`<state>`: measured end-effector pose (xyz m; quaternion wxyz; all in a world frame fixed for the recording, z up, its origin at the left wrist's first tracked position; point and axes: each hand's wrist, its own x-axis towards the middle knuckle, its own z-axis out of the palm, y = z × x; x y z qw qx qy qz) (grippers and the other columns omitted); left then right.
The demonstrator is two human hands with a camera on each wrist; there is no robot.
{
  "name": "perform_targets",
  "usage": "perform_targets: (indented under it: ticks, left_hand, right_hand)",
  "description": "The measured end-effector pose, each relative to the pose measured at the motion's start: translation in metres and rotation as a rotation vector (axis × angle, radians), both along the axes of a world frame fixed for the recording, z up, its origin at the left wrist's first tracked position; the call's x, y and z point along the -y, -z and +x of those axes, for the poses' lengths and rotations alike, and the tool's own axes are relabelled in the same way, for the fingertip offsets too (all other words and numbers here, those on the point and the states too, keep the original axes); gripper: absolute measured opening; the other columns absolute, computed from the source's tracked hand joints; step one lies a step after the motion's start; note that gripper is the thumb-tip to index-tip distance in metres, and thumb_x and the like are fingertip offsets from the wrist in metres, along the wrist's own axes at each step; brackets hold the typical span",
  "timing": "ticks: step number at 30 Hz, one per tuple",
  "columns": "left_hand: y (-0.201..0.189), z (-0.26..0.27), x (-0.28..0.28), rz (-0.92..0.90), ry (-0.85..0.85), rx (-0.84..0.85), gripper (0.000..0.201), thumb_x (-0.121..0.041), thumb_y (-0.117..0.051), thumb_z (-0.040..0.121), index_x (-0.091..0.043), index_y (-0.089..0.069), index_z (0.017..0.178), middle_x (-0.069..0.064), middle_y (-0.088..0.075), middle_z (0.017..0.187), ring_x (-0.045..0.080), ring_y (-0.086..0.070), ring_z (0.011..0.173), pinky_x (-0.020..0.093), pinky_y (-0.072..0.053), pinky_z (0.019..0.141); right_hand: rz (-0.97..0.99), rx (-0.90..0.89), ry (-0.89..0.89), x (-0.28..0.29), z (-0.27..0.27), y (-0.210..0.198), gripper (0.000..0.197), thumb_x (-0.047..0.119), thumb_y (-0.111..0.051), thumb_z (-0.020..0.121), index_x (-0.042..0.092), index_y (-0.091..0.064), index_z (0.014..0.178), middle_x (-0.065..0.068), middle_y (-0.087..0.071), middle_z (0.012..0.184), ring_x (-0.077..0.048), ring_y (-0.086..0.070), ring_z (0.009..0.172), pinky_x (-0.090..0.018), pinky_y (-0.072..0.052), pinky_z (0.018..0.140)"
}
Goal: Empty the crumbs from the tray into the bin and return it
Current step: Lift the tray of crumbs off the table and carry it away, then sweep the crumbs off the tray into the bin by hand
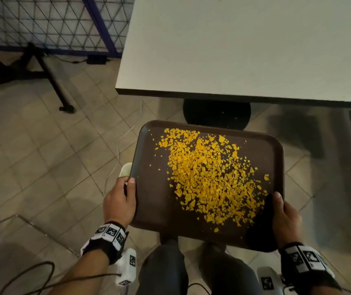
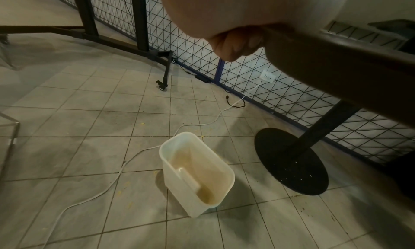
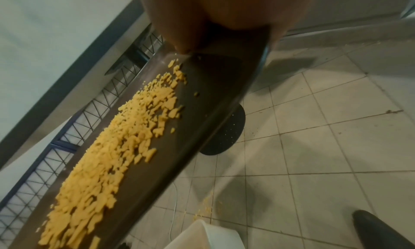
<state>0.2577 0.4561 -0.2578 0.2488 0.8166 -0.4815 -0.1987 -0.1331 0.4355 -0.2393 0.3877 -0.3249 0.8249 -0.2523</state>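
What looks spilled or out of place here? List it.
Yellow crumbs lie scattered on the tiled floor beside the white plastic bin instead of inside it. A white cable trails loose across the tiles beside it.

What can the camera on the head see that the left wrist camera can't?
Only the head view shows the yellow crumbs lying on the tray, the right hand holding its right edge, and the white table top.

Only the left wrist view shows the whole inside of the white bin, standing on the floor with no crumbs heaped in it, and a wall socket.

Both show the tray, the left hand gripping its left edge, the table's black foot, the wire fence and a white cable.
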Motion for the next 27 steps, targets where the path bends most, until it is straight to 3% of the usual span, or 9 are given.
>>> perform_targets:
  ticks: [3, 5, 7, 9, 14, 20, 22, 24, 27]
  left_hand:
    - [0.03, 0.0, 0.017, -0.049, 0.002, 0.022, 0.023, -0.03, -0.048, 0.102, -0.013, -0.063, 0.106, 0.004, -0.067, 0.082, 0.025, -0.061, 0.075, 0.03, -0.039, 0.068]
    - [0.052, 0.002, 0.028, -0.082, 0.004, 0.033, 0.023, -0.03, -0.048, 0.102, -0.013, -0.064, 0.104, 0.0, -0.065, 0.081, 0.022, -0.058, 0.074, 0.03, -0.039, 0.069]
    - [0.075, 0.004, 0.038, -0.106, 0.004, 0.041, 0.025, -0.033, -0.047, 0.103, -0.015, -0.064, 0.104, 0.0, -0.066, 0.081, 0.022, -0.059, 0.074, 0.031, -0.042, 0.068]
    - [0.099, 0.006, 0.048, -0.115, 0.011, 0.048, 0.026, -0.039, -0.045, 0.103, -0.019, -0.062, 0.105, 0.0, -0.066, 0.082, 0.023, -0.061, 0.075, 0.033, -0.046, 0.068]
    - [0.145, 0.009, 0.07, -0.19, 0.036, 0.088, 0.027, -0.037, -0.046, 0.103, -0.017, -0.063, 0.108, 0.003, -0.068, 0.084, 0.025, -0.061, 0.076, 0.034, -0.047, 0.068]
    - [0.181, 0.012, 0.08, -0.251, 0.045, 0.11, 0.025, -0.035, -0.049, 0.102, -0.017, -0.065, 0.108, -0.006, -0.061, 0.079, 0.025, -0.061, 0.075, 0.03, -0.041, 0.068]
    - [0.184, 0.01, 0.078, -0.245, 0.066, 0.142, 0.027, -0.037, -0.047, 0.102, -0.017, -0.062, 0.113, -0.004, -0.061, 0.088, 0.029, -0.062, 0.082, 0.032, -0.041, 0.069]
    - [0.181, 0.009, 0.079, -0.216, 0.091, 0.21, 0.033, -0.038, -0.046, 0.102, -0.019, -0.053, 0.128, 0.004, -0.058, 0.113, 0.03, -0.059, 0.099, 0.038, -0.046, 0.077]
    - [0.177, -0.014, 0.076, -0.304, 0.254, 0.305, 0.048, -0.037, -0.044, 0.101, -0.015, -0.041, 0.144, 0.013, -0.041, 0.147, 0.03, -0.041, 0.131, 0.047, -0.039, 0.105]
  right_hand:
    - [-0.029, 0.136, -0.015, 0.014, -0.002, 0.036, 0.037, 0.049, -0.04, 0.097, 0.019, -0.062, 0.098, -0.009, -0.067, 0.09, -0.027, -0.064, 0.083, -0.044, -0.052, 0.082]
    - [-0.053, 0.271, -0.004, 0.024, -0.003, 0.056, 0.036, 0.049, -0.04, 0.098, 0.022, -0.061, 0.11, -0.004, -0.068, 0.096, -0.023, -0.065, 0.086, -0.042, -0.052, 0.08]
    - [-0.086, 0.369, 0.004, 0.037, -0.002, 0.073, 0.032, 0.047, -0.04, 0.099, 0.024, -0.062, 0.107, -0.001, -0.068, 0.097, -0.019, -0.065, 0.086, -0.038, -0.051, 0.077]
    - [-0.108, 0.413, -0.006, 0.047, -0.003, 0.094, 0.03, 0.046, -0.041, 0.098, 0.026, -0.063, 0.102, -0.003, -0.07, 0.098, -0.021, -0.067, 0.089, -0.041, -0.051, 0.083]
    - [-0.133, 0.51, -0.003, 0.064, -0.009, 0.156, 0.045, 0.054, -0.044, 0.095, 0.021, -0.06, 0.12, -0.01, -0.072, 0.11, -0.032, -0.068, 0.1, -0.054, -0.05, 0.091]
    - [-0.214, 0.45, 0.067, 0.064, -0.005, 0.204, 0.043, 0.055, -0.046, 0.093, 0.02, -0.066, 0.108, -0.008, -0.075, 0.096, -0.03, -0.072, 0.087, -0.051, -0.055, 0.085]
    - [-0.25, 0.449, 0.092, 0.06, -0.004, 0.211, 0.041, 0.054, -0.047, 0.092, 0.02, -0.066, 0.105, -0.007, -0.076, 0.093, -0.028, -0.072, 0.083, -0.05, -0.056, 0.083]
    - [-0.258, 0.453, 0.102, 0.059, 0.0, 0.215, 0.042, 0.054, -0.047, 0.093, 0.019, -0.065, 0.108, -0.006, -0.076, 0.092, -0.027, -0.073, 0.082, -0.048, -0.057, 0.081]
    - [-0.293, 0.448, 0.123, 0.054, 0.01, 0.222, 0.039, 0.05, -0.046, 0.095, 0.018, -0.065, 0.106, -0.005, -0.076, 0.089, -0.022, -0.073, 0.077, -0.043, -0.058, 0.077]
